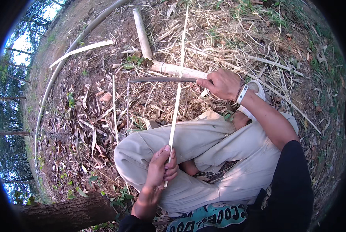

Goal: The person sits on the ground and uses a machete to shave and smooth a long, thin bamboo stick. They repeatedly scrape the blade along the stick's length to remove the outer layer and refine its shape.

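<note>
A long pale bamboo strip (175,110) runs from my lap away over the ground. My left hand (162,167) is closed around its near end, above my bent knee. In my right hand (221,84), fingers wrapped, is a knife whose long dark blade (157,79) points left. The blade lies across the strip, its edge facing hard to make out, and the knife's handle is hidden in my fist. Just beyond the blade rests a peeled pole (179,70) on the ground.
A short pole (142,34) and a split bamboo piece (82,53) lie ahead to the left. A long bent pole (49,87) curves along the left. Thin shavings (235,42) cover the far ground. A tree trunk (66,213) is at lower left.
</note>
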Demonstrator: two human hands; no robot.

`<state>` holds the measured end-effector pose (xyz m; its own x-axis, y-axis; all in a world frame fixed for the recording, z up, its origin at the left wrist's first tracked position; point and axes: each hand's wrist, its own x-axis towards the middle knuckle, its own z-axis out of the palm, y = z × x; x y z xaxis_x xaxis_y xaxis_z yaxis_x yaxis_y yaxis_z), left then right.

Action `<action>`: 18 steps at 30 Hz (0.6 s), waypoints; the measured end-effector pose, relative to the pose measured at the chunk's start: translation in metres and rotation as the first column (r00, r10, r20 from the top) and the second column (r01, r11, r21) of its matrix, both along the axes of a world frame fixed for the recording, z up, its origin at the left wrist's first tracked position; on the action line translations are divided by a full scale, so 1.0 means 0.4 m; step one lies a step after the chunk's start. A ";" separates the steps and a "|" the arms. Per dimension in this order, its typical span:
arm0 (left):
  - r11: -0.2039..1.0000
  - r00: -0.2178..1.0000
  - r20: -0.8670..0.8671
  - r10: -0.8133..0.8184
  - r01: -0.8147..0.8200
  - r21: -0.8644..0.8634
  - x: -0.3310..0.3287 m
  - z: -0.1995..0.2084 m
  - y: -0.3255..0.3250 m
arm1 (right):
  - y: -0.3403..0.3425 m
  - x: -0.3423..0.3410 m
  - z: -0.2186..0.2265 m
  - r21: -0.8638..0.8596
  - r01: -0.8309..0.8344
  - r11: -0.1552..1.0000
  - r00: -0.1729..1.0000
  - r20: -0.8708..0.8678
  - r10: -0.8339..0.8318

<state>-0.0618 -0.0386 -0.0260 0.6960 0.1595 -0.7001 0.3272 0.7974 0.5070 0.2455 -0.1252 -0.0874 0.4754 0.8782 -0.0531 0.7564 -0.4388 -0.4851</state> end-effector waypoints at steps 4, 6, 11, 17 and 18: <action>0.996 0.997 0.038 0.060 -0.057 -0.065 0.003 0.003 0.007 | -0.032 -0.107 0.035 0.017 -0.217 0.976 0.970 0.114 0.214; 0.997 0.999 0.002 0.039 -0.039 -0.059 -0.016 0.043 -0.021 | -0.047 -0.098 0.046 0.010 -0.319 0.948 0.917 0.254 0.306; 0.998 0.998 -0.054 0.013 -0.017 -0.065 -0.054 0.040 -0.064 | -0.023 -0.043 0.013 0.033 -0.101 0.994 0.987 0.127 0.096; 0.998 0.988 -0.153 0.032 -0.041 -0.055 -0.127 0.119 -0.092 | -0.028 0.043 -0.006 -0.032 0.003 0.999 1.000 0.019 -0.003; 0.998 0.988 -0.147 0.041 -0.048 -0.045 -0.131 0.120 -0.094 | -0.019 0.023 0.003 0.005 -0.008 1.000 1.000 0.013 0.008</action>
